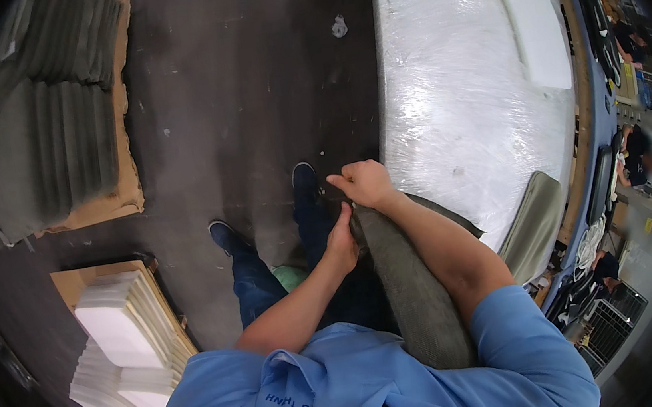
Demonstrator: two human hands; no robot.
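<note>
A long grey-green fabric-covered cushion rests on edge between my forearms, its near end against my body. At its far end, my left hand is closed on the edge with the thumb upright; its fingertips are partly hidden. Just beyond that end, my right hand is closed, with thumb and forefinger pressed together toward the left. Whatever it pinches is too small or hidden to make out. A second grey-green cushion leans to the right of my right arm.
A large stack wrapped in clear film stands to the right, bearing a white panel. Grey padded pieces fill cardboard at far left; white pads are stacked below them. Beyond the right-hand rail, people are at work.
</note>
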